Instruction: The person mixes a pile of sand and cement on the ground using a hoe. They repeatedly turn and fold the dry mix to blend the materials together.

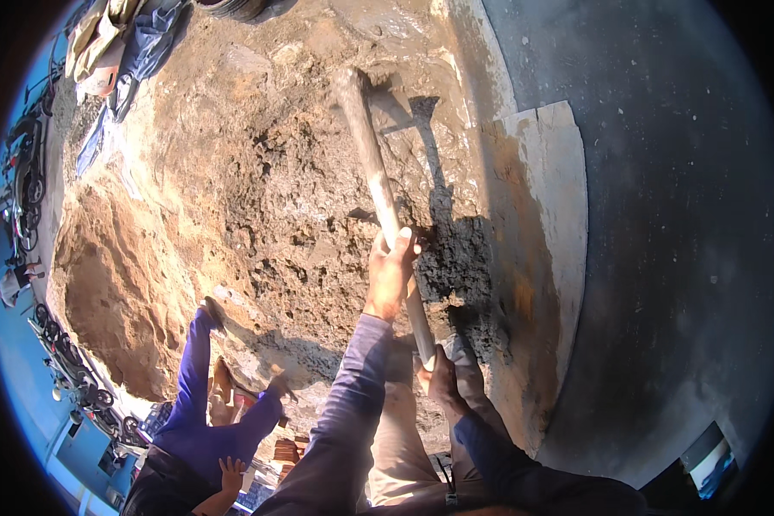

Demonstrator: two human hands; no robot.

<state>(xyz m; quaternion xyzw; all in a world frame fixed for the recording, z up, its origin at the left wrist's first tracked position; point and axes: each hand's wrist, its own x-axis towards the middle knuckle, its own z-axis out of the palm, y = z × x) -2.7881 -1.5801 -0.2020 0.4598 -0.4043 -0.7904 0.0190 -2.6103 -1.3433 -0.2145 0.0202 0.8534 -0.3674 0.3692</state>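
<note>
My left hand point(390, 273) is closed around the middle of a long pale wooden handle point(371, 155), which slants across the wet, lumpy grey mix point(284, 224). My right hand point(439, 377) is closed on the same handle lower down, near my legs. The handle's thick far end point(351, 82) is over the top of the mix; any blade there is hard to make out, though a tool-shaped shadow falls beside it.
A person in purple trousers point(198, 430) stands at lower left beside a sandy pile point(107, 292). Sacks point(103, 43) and a tyre point(228, 7) lie at upper left, motorbikes point(26, 181) farther left. A pale board point(550, 224) edges the mix beside grey flooring on the right.
</note>
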